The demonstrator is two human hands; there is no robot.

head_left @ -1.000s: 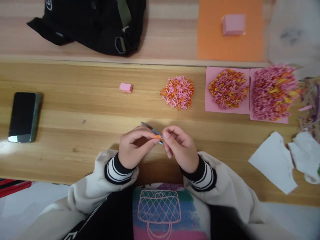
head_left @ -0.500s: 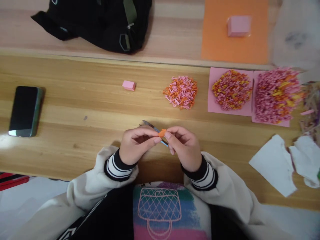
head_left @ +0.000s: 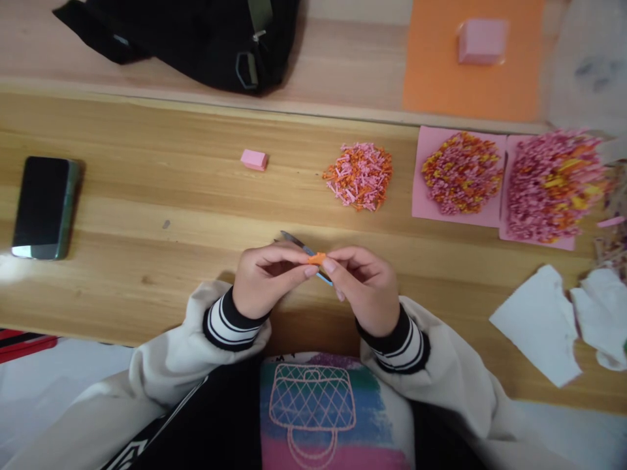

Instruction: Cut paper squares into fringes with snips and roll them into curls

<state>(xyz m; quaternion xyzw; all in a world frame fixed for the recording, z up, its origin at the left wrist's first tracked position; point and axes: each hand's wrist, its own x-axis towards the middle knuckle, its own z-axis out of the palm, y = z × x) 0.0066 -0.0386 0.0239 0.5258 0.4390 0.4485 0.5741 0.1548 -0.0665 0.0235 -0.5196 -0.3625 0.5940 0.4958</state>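
Both my hands meet over the near edge of the wooden table. My left hand and my right hand pinch a small orange paper piece between their fingertips. A thin metal tool with a blue handle passes through the pinch, its tip pointing up and left; my right hand appears to hold its handle. A loose heap of pink and orange paper bits lies beyond my hands.
A phone lies at the left, a small pink block in the middle. Two pink sheets piled with paper bits sit at the right, white tissues near them. A black bag and an orange sheet bearing a pink block lie behind.
The orange piece has been worked between my fingertips and now shows as a more compact lump. My hands stay in the same spot; the view has shifted slightly.
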